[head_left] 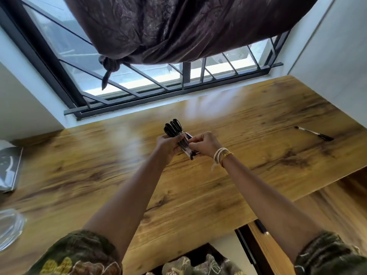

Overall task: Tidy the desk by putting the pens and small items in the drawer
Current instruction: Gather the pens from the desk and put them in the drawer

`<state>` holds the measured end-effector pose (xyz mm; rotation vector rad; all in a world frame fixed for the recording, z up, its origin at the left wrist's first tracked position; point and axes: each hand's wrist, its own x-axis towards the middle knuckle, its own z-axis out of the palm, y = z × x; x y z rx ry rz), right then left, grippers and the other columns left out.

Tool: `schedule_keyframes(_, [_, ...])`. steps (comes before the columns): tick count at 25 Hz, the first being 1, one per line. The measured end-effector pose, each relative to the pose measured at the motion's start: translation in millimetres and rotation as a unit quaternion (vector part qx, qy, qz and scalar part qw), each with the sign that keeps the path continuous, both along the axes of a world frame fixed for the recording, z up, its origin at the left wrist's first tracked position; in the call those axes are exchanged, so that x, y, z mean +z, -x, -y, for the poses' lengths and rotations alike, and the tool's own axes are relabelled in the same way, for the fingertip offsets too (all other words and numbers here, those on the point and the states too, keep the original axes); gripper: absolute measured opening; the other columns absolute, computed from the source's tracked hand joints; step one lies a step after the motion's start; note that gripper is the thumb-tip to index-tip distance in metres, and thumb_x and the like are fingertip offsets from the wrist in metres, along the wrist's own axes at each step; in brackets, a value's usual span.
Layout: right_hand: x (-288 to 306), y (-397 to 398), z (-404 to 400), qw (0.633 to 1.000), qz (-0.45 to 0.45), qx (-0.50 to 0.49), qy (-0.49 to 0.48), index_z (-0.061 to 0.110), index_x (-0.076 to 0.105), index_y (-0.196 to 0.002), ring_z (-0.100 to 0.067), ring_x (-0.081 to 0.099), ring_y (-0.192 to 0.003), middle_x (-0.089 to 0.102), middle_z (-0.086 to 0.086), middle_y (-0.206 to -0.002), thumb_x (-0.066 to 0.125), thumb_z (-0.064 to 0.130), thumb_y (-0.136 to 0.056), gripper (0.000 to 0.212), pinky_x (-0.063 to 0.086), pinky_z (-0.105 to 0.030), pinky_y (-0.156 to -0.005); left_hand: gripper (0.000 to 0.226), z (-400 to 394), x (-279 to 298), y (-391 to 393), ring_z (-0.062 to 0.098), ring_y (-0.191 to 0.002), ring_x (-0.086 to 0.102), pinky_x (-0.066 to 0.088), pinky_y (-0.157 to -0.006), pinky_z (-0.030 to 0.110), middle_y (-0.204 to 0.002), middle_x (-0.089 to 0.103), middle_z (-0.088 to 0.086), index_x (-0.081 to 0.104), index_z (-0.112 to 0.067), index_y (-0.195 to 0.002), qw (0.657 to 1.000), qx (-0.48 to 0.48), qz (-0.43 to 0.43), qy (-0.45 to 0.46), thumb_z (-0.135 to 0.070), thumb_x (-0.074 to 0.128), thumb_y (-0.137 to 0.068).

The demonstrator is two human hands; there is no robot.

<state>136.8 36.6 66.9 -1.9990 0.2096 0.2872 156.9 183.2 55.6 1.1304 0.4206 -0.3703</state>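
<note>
My left hand (167,142) grips a bundle of black-capped pens (174,128) above the middle of the wooden desk (99,175), caps pointing away from me. My right hand (204,144) pinches the same bundle at its lower part, next to a small light item whose nature I cannot tell. One more black pen (313,133) lies alone on the desk at the far right. The drawer (266,249) shows under the desk's front edge at the lower right, with a dark handle.
A grey book or folder (9,167) lies at the desk's left edge. A clear plastic lid (10,227) sits at the near left. A barred window and a knotted dark curtain (178,30) stand behind the desk.
</note>
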Motion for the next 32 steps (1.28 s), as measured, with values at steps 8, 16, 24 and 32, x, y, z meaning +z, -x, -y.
schedule_keyframes(8, [-2.1, 48.2, -25.1, 0.996, -0.030, 0.066, 0.047, 0.010, 0.075, -0.092, -0.010, 0.063, -0.052, 0.068, -0.004, -0.067, 0.070, 0.013, -0.078, 0.014, 0.047, -0.017, -0.043, 0.031, -35.2, -3.6, 56.0, 0.025, -0.076, 0.069, 0.058, -0.056, 0.027, -0.094, 0.066, 0.021, 0.057, 0.016, -0.114, 0.998, -0.056, -0.002, -0.029, 0.006, 0.063, -0.086])
schedule_keyframes(16, [-12.1, 86.6, -10.1, 0.998, -0.050, -0.023, 0.034, 0.004, 0.072, -0.089, -0.017, 0.064, -0.066, 0.070, -0.011, -0.080, 0.061, 0.010, -0.087, 0.013, 0.058, -0.032, -0.071, 0.019, -17.7, -5.0, 87.5, 0.026, -0.081, 0.067, 0.058, -0.063, 0.032, -0.093, 0.068, 0.017, 0.058, 0.008, -0.105, 0.993, -0.113, -0.012, -0.041, 0.010, 0.060, -0.086])
schedule_keyframes(24, [-17.7, 101.7, 64.6, 0.986, -0.086, -0.114, -0.091, 0.006, 0.068, -0.084, -0.016, 0.064, -0.061, 0.069, -0.011, -0.078, 0.058, -0.001, -0.086, 0.013, 0.056, -0.031, -0.063, 0.008, 49.2, 2.5, 84.4, 0.030, -0.082, 0.069, 0.057, -0.075, 0.042, -0.097, 0.068, 0.018, 0.059, 0.004, -0.096, 0.983, -0.169, -0.014, -0.063, 0.008, 0.058, -0.088])
schedule_keyframes(32, [-28.0, 76.3, 181.1, 0.970, -0.015, -0.220, 0.102, 0.010, 0.068, -0.087, -0.021, 0.067, -0.070, 0.071, -0.010, -0.079, 0.056, 0.003, -0.079, 0.016, 0.056, -0.031, -0.068, 0.016, 149.4, -3.0, 59.0, 0.033, -0.078, 0.067, 0.055, -0.082, 0.048, -0.094, 0.066, 0.020, 0.055, 0.008, -0.104, 0.987, -0.140, -0.034, -0.078, 0.010, 0.057, -0.089])
